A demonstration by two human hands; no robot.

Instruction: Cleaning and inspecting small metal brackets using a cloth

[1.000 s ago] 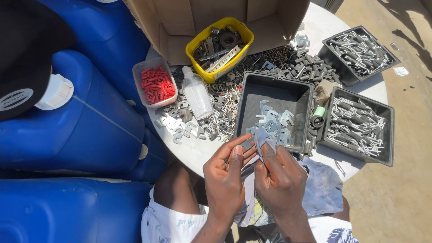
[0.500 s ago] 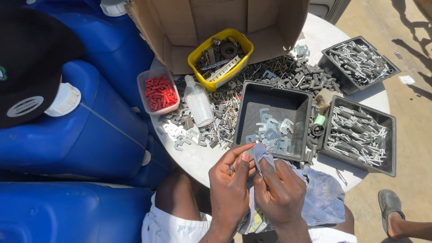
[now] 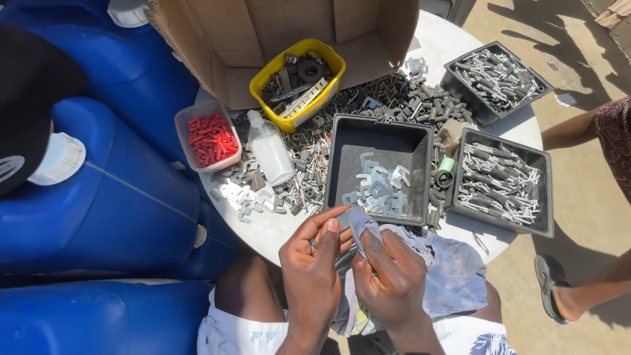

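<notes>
Small metal piece [image 3: 343, 217]: pinched at left hand [image 3: 314, 263] fingertips, just below dark tray [image 3: 342, 154] | right hand [image 3: 389, 273]: fingers closed on blue-grey cloth [image 3: 453, 273], pressed to the piece | tray: holds pale clips [image 3: 379, 187] | left of tray: clear bottle [image 3: 269, 148], red-filled tub [image 3: 209, 137] | above tray: yellow bin [image 3: 327, 58], cardboard box [image 3: 276, 26]

Whatever the left hand [image 3: 314, 263] and right hand [image 3: 388, 276] pinch is hidden inside the fold of the grey-blue cloth [image 3: 440, 269], just below the square dark grey plastic tray [image 3: 342, 158]. Right of that tray, another person's bare arm [image 3: 568, 131] and sandalled foot [image 3: 559, 289] are cut off by the edge. The small grey metal clips [image 3: 381, 187] inside the tray are too small to tell apart.
</notes>
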